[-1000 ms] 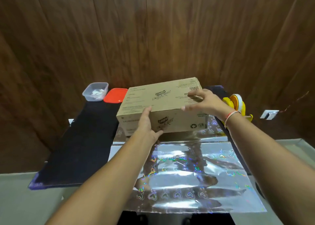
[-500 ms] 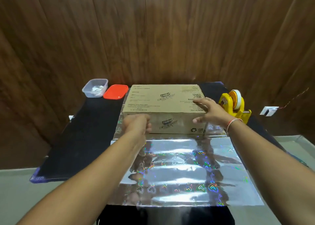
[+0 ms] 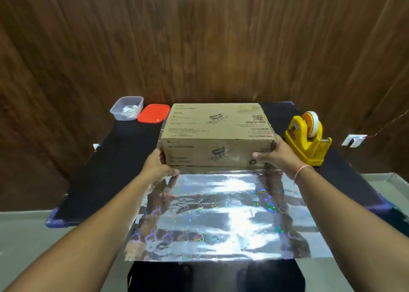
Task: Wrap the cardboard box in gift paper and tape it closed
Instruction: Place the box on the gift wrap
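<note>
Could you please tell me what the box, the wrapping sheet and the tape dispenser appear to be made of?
The cardboard box looks like plain brown cardboard, matte, with dark printed text. The gift paper appears to be metallic silver foil or film: it mirrors the arms and flashes rainbow heart shapes. The tape dispenser seems to be glossy yellow moulded plastic, judging by its smooth, shiny surface.

black table [image 3: 110,172] | foil gift paper [image 3: 217,216] | tape dispenser [image 3: 307,136] | tub [image 3: 127,108] | red lid [image 3: 153,113]
</note>
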